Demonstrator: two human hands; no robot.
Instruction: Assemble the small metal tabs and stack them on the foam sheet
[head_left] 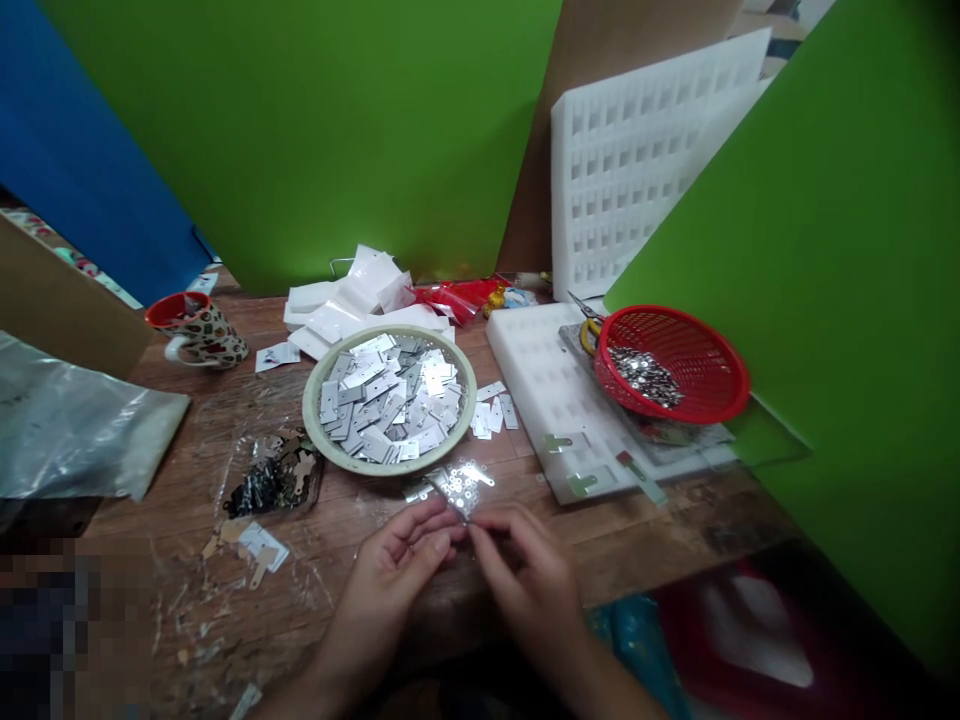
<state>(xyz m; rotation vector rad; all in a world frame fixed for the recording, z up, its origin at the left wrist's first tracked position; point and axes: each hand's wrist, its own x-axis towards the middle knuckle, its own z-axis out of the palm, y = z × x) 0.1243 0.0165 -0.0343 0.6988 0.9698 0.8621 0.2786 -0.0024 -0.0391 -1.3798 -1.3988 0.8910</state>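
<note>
My left hand (397,575) and my right hand (525,575) meet fingertip to fingertip at the near edge of the wooden table (225,400). Together they pinch a small shiny metal piece (463,515), too small to make out clearly. Just beyond the fingers lies a little pile of small silver washers and plates (454,485). Behind that stands a round pale bowl (315,425) heaped with flat silver metal plates (390,395).
A red mesh basket (712,400) with small metal parts sits on a white foam grid tray (540,380) at the right; another tray (645,150) leans upright behind. A patterned mug (199,330), plastic bags, dark metal parts (266,480) and green boards surround the table.
</note>
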